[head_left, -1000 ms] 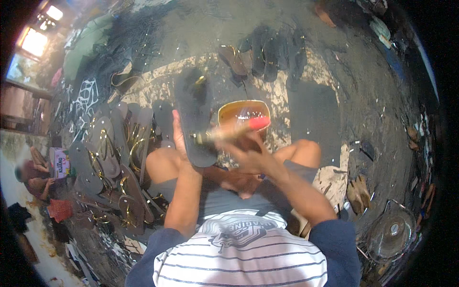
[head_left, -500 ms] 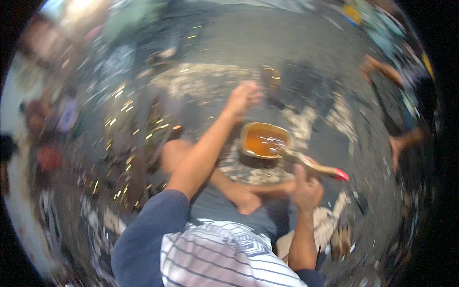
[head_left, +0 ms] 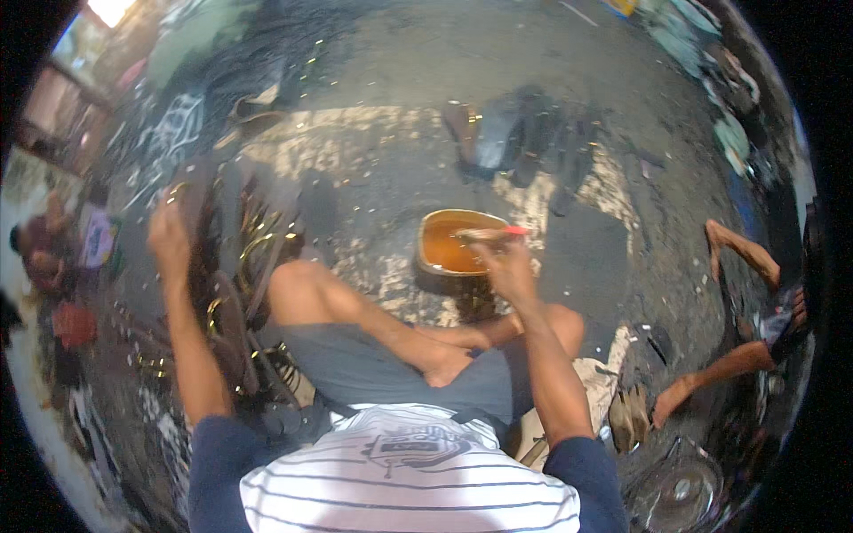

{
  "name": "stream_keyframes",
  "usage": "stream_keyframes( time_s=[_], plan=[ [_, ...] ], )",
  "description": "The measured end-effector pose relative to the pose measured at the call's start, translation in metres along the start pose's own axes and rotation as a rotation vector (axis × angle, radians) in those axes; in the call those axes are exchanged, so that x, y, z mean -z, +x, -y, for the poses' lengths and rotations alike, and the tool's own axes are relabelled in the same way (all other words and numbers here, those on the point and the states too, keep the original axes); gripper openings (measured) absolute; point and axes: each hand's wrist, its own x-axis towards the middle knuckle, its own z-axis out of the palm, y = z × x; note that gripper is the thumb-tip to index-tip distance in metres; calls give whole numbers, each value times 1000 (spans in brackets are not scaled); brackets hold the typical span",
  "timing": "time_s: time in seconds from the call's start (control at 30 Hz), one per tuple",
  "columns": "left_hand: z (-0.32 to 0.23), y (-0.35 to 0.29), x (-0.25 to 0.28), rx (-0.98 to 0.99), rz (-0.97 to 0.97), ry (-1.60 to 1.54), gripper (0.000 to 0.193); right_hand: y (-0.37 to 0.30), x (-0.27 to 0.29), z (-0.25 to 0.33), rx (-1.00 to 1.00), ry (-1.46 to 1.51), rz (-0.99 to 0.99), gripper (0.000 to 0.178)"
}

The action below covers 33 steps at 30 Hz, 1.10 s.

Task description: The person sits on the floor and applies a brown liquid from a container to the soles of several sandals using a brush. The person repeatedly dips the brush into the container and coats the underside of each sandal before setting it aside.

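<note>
My right hand (head_left: 508, 266) is closed around a brush (head_left: 515, 231) with a red-tipped handle. The brush is over a squarish tub (head_left: 428, 259) of amber liquid, its bristle end at the liquid; whether it dips in I cannot tell. At the far left my left hand (head_left: 169, 233), smeared by motion, is at a brown sandal (head_left: 201, 209) with gold trim, its fingers seemingly closed on the edge. More brown sandals (head_left: 233, 329) with gold buckles lie heaped beside my left knee. Several dark soles or sandals (head_left: 511, 138) stand in a row beyond the tub.
I sit cross-legged on a dark floor with a worn pale sheet (head_left: 355, 133). Another person's feet (head_left: 675, 400) are close on the right. A pair of tan shoes (head_left: 629, 417) lies by my right elbow, near a round clear container (head_left: 680, 489).
My left hand has swung from beyond the tub to the sandal heap on the left. My right hand has brought the brush from beside the tub to over it. The view has shifted.
</note>
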Motion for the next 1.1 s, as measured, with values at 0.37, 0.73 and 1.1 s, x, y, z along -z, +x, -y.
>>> stream_keyframes(
  time_s=[0.37, 0.73, 1.1],
  plan=[
    [-127, -166, 4, -309, 470, -40, 78, 2, 25, 1, 496, -5, -230, 24],
    [-193, -138, -19, 585, 753, -1457, 69, -33, 74, 84, -78, 628, -399, 25],
    [-258, -177, -39, 951, 805, -2106, 70, -48, -40, 106, 534, 192, -152, 27]
  ],
)
